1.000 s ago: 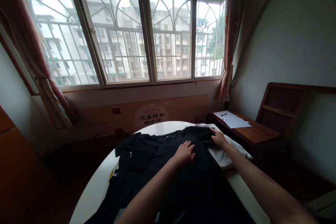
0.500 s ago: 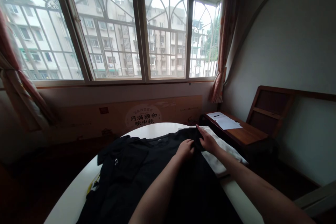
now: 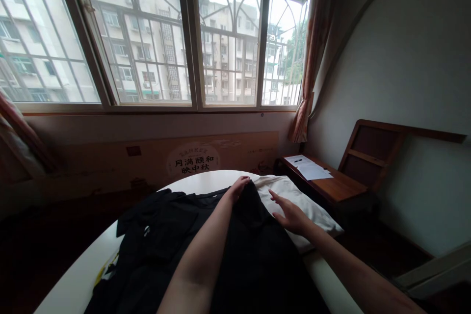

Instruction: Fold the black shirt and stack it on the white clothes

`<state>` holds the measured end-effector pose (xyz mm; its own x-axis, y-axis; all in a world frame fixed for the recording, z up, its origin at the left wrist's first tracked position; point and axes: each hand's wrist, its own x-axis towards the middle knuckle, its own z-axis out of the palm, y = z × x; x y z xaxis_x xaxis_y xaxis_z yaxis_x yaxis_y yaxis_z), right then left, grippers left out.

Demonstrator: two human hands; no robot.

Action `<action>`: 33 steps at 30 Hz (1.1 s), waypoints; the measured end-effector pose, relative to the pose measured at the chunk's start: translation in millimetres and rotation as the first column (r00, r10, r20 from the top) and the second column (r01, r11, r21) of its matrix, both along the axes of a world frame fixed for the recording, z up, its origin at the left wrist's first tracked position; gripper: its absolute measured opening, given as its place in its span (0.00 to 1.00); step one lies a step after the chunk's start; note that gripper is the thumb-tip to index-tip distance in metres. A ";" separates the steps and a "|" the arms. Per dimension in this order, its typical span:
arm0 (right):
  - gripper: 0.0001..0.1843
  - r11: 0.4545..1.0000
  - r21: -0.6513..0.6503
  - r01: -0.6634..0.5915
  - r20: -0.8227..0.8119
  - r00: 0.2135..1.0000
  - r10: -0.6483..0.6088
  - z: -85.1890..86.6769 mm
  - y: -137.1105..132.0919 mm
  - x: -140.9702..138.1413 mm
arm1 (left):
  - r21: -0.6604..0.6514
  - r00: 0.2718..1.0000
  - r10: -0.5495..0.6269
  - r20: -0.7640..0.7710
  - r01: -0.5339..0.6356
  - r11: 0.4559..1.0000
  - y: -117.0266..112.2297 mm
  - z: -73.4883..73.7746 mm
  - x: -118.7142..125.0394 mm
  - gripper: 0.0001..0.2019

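Observation:
A black T-shirt (image 3: 169, 235) lies spread over the round white table (image 3: 69, 260), its near part running out of view at the bottom. At the shirt's upper right, my left hand (image 3: 240, 187) is closed on a fold of the black cloth and holds it slightly raised. Just right of that fold, my right hand (image 3: 290, 213) has its fingers apart, near the shirt's right edge and over a white folded garment (image 3: 312, 201). Something yellow and white (image 3: 106, 267) peeks out from under the shirt's left side.
Behind the table a long printed cardboard panel (image 3: 235, 154) stands below the barred windows (image 3: 154, 59). To the right, a wooden bench (image 3: 342, 189) carries white papers (image 3: 314, 170) and a pen. Curtains (image 3: 302, 117) hang at both sides.
My left hand has moved left and away, taking the shirt's right edge inward and uncovering more of the white garment. My right hand has come off the shirt's corner, its fingers spread. The view has shifted slightly.

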<state>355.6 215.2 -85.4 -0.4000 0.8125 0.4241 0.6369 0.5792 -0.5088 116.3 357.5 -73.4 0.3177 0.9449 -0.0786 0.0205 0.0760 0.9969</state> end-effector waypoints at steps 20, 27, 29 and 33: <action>0.25 0.962 0.081 0.259 0.311 0.911 -0.272 -11.4 0.2 -24.6 | 0.452 0.821 0.210 -0.532 0.066 0.890 18.8 -19.0 18.8 0.30; 0.24 0.972 0.119 0.202 0.417 0.879 -0.233 -6.4 -7.5 -12.8 | 0.629 0.674 0.367 -0.641 0.187 0.754 -5.4 -19.4 23.3 0.27; 0.24 0.978 0.111 0.175 0.415 0.887 -0.205 -8.2 -11.4 -8.3 | 0.651 0.649 0.388 -0.655 0.223 0.726 -18.2 -19.2 30.2 0.27; 0.25 0.998 0.050 0.037 0.425 0.904 -0.055 -9.1 -26.4 -4.2 | 0.600 0.595 0.338 -0.729 0.317 0.735 -41.7 -27.6 48.7 0.26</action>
<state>351.4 188.8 -94.5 -0.5126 0.8202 0.2540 0.8140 0.5583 -0.1601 165.0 315.8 -101.0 0.4305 0.8479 0.3095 0.7724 -0.5234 0.3598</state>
